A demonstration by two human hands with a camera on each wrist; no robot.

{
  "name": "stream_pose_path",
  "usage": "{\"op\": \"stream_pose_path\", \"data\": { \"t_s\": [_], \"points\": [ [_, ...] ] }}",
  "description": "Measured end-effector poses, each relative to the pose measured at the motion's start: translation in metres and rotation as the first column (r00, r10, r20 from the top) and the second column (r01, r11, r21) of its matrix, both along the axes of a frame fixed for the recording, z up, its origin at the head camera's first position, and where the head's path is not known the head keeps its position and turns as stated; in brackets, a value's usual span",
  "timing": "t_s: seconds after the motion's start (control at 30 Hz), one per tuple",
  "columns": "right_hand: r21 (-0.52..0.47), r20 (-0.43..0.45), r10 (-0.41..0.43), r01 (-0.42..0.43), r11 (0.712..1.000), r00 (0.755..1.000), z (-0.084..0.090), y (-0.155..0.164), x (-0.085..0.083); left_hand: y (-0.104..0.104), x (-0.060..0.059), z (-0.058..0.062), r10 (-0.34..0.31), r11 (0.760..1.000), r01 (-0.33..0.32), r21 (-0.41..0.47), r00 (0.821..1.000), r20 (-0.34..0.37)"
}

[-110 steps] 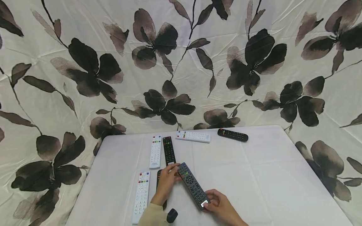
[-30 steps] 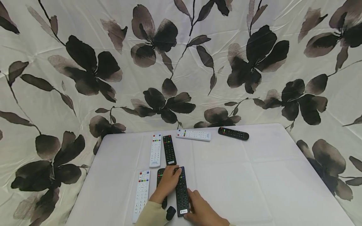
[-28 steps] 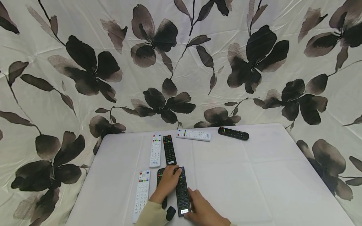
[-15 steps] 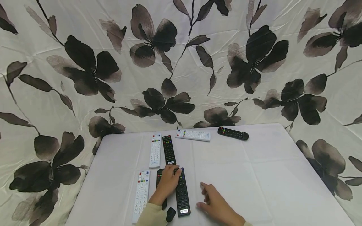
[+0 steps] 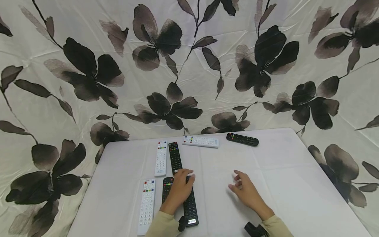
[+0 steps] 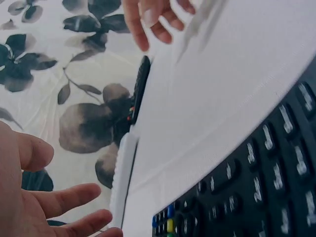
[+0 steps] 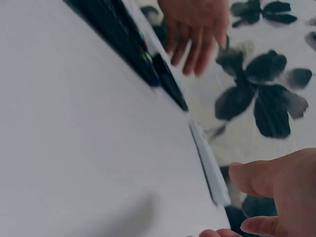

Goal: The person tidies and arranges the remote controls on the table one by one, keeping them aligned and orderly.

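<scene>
In the head view my left hand point(image 5: 179, 189) hovers over the top end of a black remote control point(image 5: 190, 205), hiding part of it. Its fingers are loose and hold nothing, as the left wrist view also shows. A second black remote point(image 5: 167, 185) lies just left, partly behind the hand. Beyond the fingertips is another black remote point(image 5: 175, 156). Over the bare cloth to the right, my right hand point(image 5: 247, 192) is raised with relaxed, slightly bent fingers and nothing in them. The right wrist view shows its thumb point(image 7: 256, 177) apart from the fingers.
A white remote point(image 5: 146, 205) lies at the front left, another white remote point(image 5: 161, 158) behind it. Along the back edge are a white remote point(image 5: 201, 141) and a black remote point(image 5: 242, 139). The white-covered table point(image 5: 281, 184) meets a floral cloth backdrop point(image 5: 219, 98).
The black remote was held tilted in both hands, then laid straight beside the other black one. My right hand has let go and moved right; my left hand has lifted off it.
</scene>
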State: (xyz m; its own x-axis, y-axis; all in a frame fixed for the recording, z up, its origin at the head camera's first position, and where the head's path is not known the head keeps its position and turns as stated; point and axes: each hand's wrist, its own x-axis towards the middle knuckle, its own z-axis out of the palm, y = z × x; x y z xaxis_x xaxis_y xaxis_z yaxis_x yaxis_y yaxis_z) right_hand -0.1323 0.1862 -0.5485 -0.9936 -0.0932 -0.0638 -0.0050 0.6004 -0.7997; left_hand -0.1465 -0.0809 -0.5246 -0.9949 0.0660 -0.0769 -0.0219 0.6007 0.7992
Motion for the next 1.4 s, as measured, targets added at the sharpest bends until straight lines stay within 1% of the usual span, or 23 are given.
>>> {"op": "stream_pose_path", "data": {
  "t_s": [0.23, 0.3, 0.4, 0.57, 0.7, 0.77, 0.83, 1.0, 1.13, 1.3, 1.4],
  "points": [
    [0.048, -0.039, -0.088, 0.090, 0.995, 0.995, 0.003, 0.038, -0.043, 0.011, -0.006, -0.001, -0.050, 0.997, 0.052, 0.059, 0.998, -0.026],
    [0.052, -0.053, -0.120, 0.123, 0.991, 0.991, 0.002, 0.048, -0.056, 0.016, -0.009, -0.001, -0.065, 0.995, 0.068, 0.075, 0.997, -0.040],
    [0.050, -0.086, -0.166, 0.171, 0.984, 0.982, 0.000, 0.061, -0.073, 0.024, -0.013, 0.000, -0.074, 0.993, 0.078, 0.091, 0.996, -0.043],
    [0.026, -0.136, -0.253, 0.258, 0.966, 0.958, 0.000, 0.074, -0.098, 0.039, -0.020, 0.001, -0.077, 0.989, 0.082, 0.126, 0.996, -0.043],
    [0.015, -0.141, -0.329, 0.334, 0.942, 0.934, -0.004, 0.083, -0.117, 0.050, -0.025, 0.001, -0.079, 0.983, 0.083, 0.165, 0.996, -0.033],
    [0.016, -0.136, -0.353, 0.359, 0.933, 0.925, -0.008, 0.087, -0.126, 0.056, -0.028, 0.000, -0.080, 0.980, 0.083, 0.180, 0.997, -0.024],
    [0.022, -0.123, -0.362, 0.367, 0.930, 0.924, -0.011, 0.091, -0.135, 0.061, -0.029, -0.001, -0.084, 0.978, 0.086, 0.192, 0.996, -0.016],
    [0.072, -0.099, -0.336, 0.344, 0.936, 0.936, -0.017, 0.100, -0.153, 0.072, -0.033, -0.002, -0.098, 0.974, 0.095, 0.205, 0.995, 0.004],
    [0.117, -0.091, -0.321, 0.331, 0.936, 0.943, -0.019, 0.103, -0.165, 0.078, -0.036, -0.003, -0.083, 0.971, 0.072, 0.227, 0.996, 0.039],
    [0.155, -0.069, -0.334, 0.340, 0.928, 0.940, -0.019, 0.105, -0.174, 0.083, -0.037, -0.004, -0.061, 0.968, 0.035, 0.249, 0.994, 0.095],
    [0.155, -0.055, -0.345, 0.349, 0.924, 0.937, -0.019, 0.105, -0.176, 0.086, -0.038, -0.004, -0.049, 0.966, 0.019, 0.257, 0.993, 0.111]
  ]
}}
